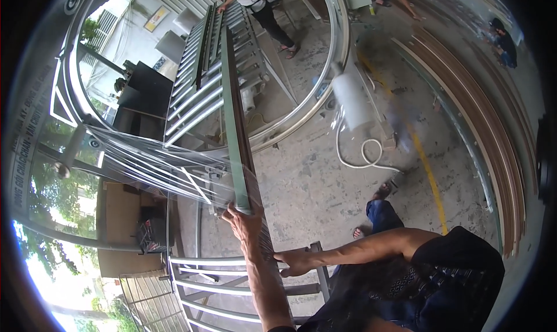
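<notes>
A long green and dark brown profile [234, 123] runs from the far rollers through a large ring toward me. Clear plastic film stretches around its near part, just outside the ring. My left hand [243, 223] is closed over the profile, fingers wrapped across its top beside the film. Closer to me, my right hand [295, 262] comes in from the right and grips the profile's right edge; its fingertips are partly hidden. Under both hands, the near end of the profile passes beneath my left forearm.
The big metal ring [272, 139] carries a white film roll [350, 100]. Near roller bars [214, 287] lie below the profile. A co-worker [264, 13] stands by the far rollers; others crouch at far right. Long brown boards [493, 140] lie along the right, beyond a yellow floor line [426, 163].
</notes>
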Demonstrator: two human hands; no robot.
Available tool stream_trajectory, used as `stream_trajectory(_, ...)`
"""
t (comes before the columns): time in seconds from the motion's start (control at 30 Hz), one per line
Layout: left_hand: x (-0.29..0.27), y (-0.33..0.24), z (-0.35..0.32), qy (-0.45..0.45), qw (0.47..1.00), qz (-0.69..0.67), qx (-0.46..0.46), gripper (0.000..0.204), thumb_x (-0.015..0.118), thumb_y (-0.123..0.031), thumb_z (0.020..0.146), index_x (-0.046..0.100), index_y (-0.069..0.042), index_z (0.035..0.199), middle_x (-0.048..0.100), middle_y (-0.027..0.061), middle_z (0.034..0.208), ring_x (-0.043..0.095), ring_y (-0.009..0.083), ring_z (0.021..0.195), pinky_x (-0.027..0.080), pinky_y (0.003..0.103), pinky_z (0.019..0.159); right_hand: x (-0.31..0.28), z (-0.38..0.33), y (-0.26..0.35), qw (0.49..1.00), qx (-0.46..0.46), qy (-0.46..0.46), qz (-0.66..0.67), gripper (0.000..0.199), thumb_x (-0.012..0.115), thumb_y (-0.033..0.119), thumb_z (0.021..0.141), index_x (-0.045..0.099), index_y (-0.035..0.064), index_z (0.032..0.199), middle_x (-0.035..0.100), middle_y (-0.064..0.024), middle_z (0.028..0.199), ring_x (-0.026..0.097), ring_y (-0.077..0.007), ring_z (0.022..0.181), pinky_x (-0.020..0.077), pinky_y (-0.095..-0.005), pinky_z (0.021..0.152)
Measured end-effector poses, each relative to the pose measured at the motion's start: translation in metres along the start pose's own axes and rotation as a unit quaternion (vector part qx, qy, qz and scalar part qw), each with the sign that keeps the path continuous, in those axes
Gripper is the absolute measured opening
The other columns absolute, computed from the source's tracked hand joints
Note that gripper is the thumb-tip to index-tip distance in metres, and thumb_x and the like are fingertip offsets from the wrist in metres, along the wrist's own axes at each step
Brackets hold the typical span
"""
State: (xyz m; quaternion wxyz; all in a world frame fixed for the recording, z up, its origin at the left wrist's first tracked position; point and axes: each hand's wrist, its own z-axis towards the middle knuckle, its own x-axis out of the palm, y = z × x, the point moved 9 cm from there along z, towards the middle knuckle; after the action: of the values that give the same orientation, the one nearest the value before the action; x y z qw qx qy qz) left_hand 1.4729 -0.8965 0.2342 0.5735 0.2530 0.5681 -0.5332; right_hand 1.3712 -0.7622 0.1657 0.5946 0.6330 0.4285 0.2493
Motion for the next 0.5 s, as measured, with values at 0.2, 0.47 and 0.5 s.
stream_trajectory(0.2, 0.002, -0.001, -0.008, 0.08, 0.996, 0.011, -0.039, 0.089, 0.081, -0.034, 0.06, 0.035, 0.0, 0.129, 0.035, 0.0208, 0.129, 0.056, 0.0448, 0.104, 0.05, 0.053, 0.085, 0.014, -0.004, -0.013, 0.997, -0.051, 0.051, -0.026, 0.074, 0.064, 0.028, 0.082, 0.034, -0.0066, 0.139, 0.045, -0.0278, 0.137, 0.046, -0.0346, 0.128, 0.0383, -0.0367, 0.105)
stream_trajectory(0.47, -0.006, 0.015, -0.026, 0.09, 0.992, 0.038, -0.079, 0.074, 0.08, -0.03, 0.06, 0.048, 0.006, 0.116, 0.052, 0.0248, 0.116, 0.06, 0.0433, 0.099, 0.05, 0.048, 0.085, -0.029, -0.043, -0.045, 0.999, -0.014, 0.02, 0.048, 0.052, 0.064, 0.019, 0.084, 0.05, -0.0065, 0.127, 0.06, -0.0201, 0.123, 0.059, -0.025, 0.115, 0.0474, -0.0303, 0.093)
stream_trajectory(0.5, -0.006, 0.022, -0.03, 0.1, 0.99, 0.03, -0.092, 0.077, 0.081, -0.034, 0.061, 0.048, 0.006, 0.117, 0.053, 0.0278, 0.114, 0.056, 0.0431, 0.105, 0.048, 0.049, 0.089, -0.033, -0.049, -0.045, 0.999, -0.013, 0.023, 0.045, 0.052, 0.064, 0.019, 0.084, 0.05, -0.0065, 0.127, 0.06, -0.0201, 0.123, 0.059, -0.025, 0.115, 0.0474, -0.0303, 0.093)
